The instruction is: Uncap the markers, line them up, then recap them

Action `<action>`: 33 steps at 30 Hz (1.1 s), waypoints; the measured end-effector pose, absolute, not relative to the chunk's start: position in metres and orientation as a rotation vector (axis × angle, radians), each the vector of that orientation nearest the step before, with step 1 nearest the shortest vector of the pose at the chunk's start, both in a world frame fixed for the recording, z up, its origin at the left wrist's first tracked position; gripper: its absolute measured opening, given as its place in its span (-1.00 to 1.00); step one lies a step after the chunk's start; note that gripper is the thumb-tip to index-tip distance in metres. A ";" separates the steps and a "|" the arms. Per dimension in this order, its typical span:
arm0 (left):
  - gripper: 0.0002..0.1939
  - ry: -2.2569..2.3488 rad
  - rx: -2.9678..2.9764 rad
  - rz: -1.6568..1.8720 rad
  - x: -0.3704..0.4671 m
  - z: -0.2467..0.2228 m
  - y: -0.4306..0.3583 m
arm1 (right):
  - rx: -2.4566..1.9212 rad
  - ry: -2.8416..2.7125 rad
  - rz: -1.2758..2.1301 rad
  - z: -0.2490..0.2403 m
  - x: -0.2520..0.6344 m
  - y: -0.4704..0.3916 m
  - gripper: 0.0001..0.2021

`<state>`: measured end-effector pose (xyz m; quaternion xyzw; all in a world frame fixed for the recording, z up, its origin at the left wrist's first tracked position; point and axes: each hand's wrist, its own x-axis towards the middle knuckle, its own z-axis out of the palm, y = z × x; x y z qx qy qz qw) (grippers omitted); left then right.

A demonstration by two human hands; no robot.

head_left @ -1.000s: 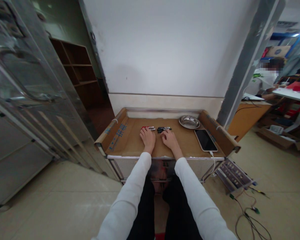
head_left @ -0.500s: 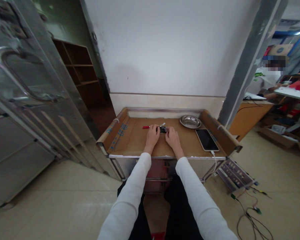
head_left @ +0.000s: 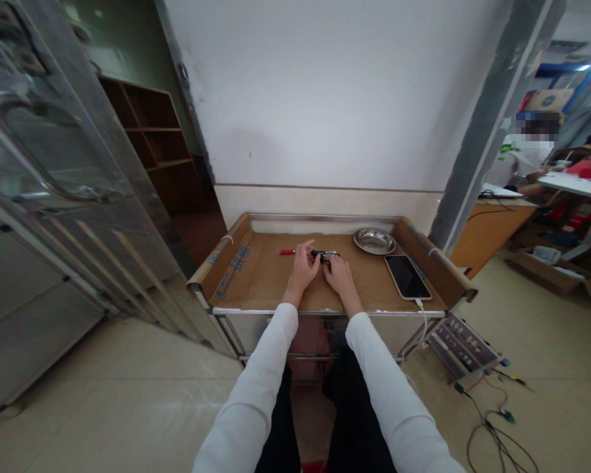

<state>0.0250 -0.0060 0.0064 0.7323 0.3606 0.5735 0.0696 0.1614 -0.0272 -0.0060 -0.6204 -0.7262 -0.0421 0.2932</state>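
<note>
A: Where do the pens lie?

B: Black pens (head_left: 326, 253) crosswise, about mid-width on the cardboard-covered surface (head_left: 270, 282), with the hands at their left and right ends. Count too small to tell. Red pen (head_left: 287, 252) to the left, pointing out past the left hand (head_left: 303, 270), which hides its right end.

A: Why laid that way?

B: My reading: running left to right, the black pens offer an end to each hand, and the middle of the surface suits both arms reaching straight ahead. Steel bowl (head_left: 374, 241) at far right, phone (head_left: 408, 276) nearer on the right, both apart from the hands; probably that leaves working room. Phone likely sits near the edge because its white cable (head_left: 421, 306) drops over the near side.

A: Left fingers?

B: Thumb and forefinger apart, forefinger raised on the far side, thumb nearer, left end of the black pens between them. Contact looks likely; whether they clamp, cannot tell.

A: And the right hand (head_left: 342, 276)?

B: Fingers curled and bunched close, tips by the near side of the black pens' right end. Probably touching; a pinch cannot be made out at this size.
</note>
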 end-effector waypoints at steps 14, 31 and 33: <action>-0.75 1.209 1.962 1.976 0.020 0.009 -0.006 | -1.625 -1.918 -0.074 -0.007 0.164 -0.027 -0.79; -0.87 1.333 1.994 1.894 0.017 0.013 -0.009 | -1.610 -1.872 -0.083 -0.008 0.164 -0.026 -0.77; -0.87 1.326 2.005 1.887 0.017 0.013 -0.009 | -1.611 -1.869 -0.078 -0.008 0.164 -0.026 -0.77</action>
